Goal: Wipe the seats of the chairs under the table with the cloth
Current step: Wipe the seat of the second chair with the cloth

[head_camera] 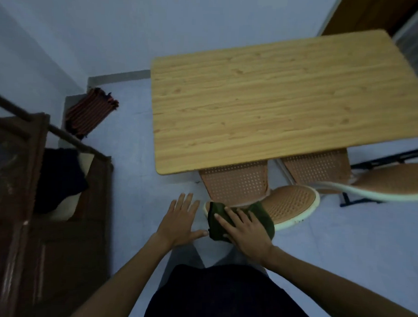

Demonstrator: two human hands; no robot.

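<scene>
A wooden table [271, 108] stands ahead of me. Two brown perforated chairs are tucked under its near edge. The left chair's seat [235, 180] and its oval backrest [294, 204] with a pale rim are right in front of me. A dark green cloth [263, 214] lies draped over the near end of that backrest. My right hand [245, 230] presses flat on the cloth. My left hand [179, 221] hovers open beside it, fingers spread, holding nothing. The second chair's seat [319, 167] and backrest [392, 181] are to the right.
A dark wooden cabinet [36, 199] stands at my left with dark and pale fabric [60, 177] on it. A striped folded mat [91, 111] lies by the far wall. Pale floor [342, 246] surrounds the table. A doorway [374, 14] is at the far right.
</scene>
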